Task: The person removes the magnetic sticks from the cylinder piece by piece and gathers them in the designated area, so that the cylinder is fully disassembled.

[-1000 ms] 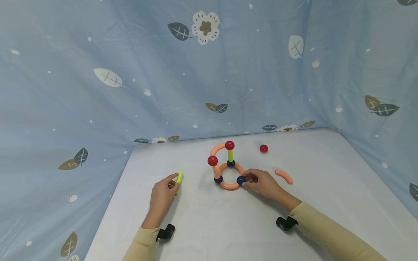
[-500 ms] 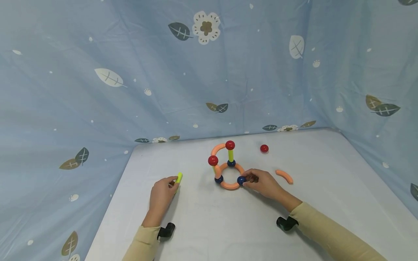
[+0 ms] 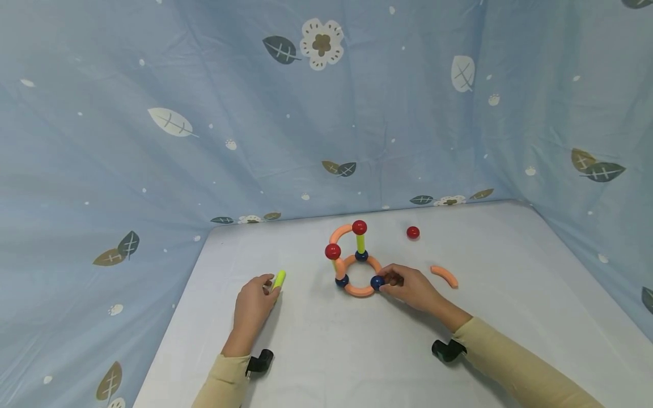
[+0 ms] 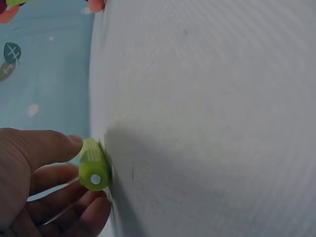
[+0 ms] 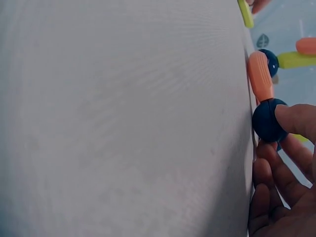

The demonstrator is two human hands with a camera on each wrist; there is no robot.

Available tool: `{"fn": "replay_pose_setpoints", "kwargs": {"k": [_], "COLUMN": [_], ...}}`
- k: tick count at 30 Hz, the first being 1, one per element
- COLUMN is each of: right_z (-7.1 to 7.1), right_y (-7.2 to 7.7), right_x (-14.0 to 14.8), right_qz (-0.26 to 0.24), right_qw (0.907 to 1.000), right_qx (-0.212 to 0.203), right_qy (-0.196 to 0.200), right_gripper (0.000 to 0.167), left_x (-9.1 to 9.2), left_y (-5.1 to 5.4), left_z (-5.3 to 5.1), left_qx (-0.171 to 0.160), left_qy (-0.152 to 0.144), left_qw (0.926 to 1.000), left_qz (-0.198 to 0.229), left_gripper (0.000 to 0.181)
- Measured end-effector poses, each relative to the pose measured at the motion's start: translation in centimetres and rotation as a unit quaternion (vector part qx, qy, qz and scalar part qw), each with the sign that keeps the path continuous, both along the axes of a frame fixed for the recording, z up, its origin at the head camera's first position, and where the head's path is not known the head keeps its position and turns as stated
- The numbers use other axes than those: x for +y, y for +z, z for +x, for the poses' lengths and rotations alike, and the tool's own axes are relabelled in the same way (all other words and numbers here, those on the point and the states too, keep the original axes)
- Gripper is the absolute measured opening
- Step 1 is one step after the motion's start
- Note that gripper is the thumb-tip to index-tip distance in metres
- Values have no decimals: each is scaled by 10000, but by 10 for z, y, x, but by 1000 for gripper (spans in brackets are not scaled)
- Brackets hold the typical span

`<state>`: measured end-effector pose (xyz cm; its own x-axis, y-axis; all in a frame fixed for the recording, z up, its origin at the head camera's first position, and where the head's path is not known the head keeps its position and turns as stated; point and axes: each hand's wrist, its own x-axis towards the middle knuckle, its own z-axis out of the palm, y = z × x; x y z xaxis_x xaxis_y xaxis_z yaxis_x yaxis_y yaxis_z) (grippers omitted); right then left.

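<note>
My left hand (image 3: pixel 253 306) is low over the left of the table, its thumb and fingers around a yellow-green magnetic rod (image 4: pixel 94 165). A pale round end of that rod faces the left wrist camera. With thumb and fingertips, my right hand (image 3: pixel 412 287) pinches a dark blue ball (image 5: pixel 269 120) on the near right of a ring. Curved orange rods (image 3: pixel 359 291) joined by blue balls form this ring, which lies on the table. Above its far and left sides, upright yellow-green rods (image 3: pixel 360 243) carry red balls (image 3: pixel 359 227), with a curved orange rod (image 3: pixel 340 232) bridging them.
A loose red ball (image 3: pixel 412 232) lies at the back right of the white-covered table (image 3: pixel 326 345). Another curved orange rod (image 3: pixel 444 276) rests just right of my right hand. Behind the table hangs a blue patterned cloth (image 3: pixel 285 124).
The yellow-green rod has turned slightly in my left hand, its far end dipping a little and leaning right. My right hand stays on the blue ball, and the ring has not moved.
</note>
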<state>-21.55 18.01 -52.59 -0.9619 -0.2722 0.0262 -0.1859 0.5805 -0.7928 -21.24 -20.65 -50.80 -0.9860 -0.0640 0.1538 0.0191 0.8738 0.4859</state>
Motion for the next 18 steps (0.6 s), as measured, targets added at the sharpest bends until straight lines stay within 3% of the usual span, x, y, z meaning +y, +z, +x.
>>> {"fn": "replay_pose_setpoints", "kwargs": {"k": [6,12,18], "right_z": [0,2,4], "right_y": [-2,0,3], "right_x": [0,0,-5], "right_qz": [-16,-133,-186], "right_qw": [10000,9998,9997], "right_qx": [91,155,172], "right_qy": [28,44,36], "right_gripper": [32,36,35], "left_x": [5,22,46], "left_y": [1,4,5], "left_z": [3,4,4], "left_qx": [401,937,475], "left_qy": [-181,-654,-1018], "left_qw": [9985,9934,9919], "left_qz": [-337,-46,595], "left_gripper": [40,36,35]}}
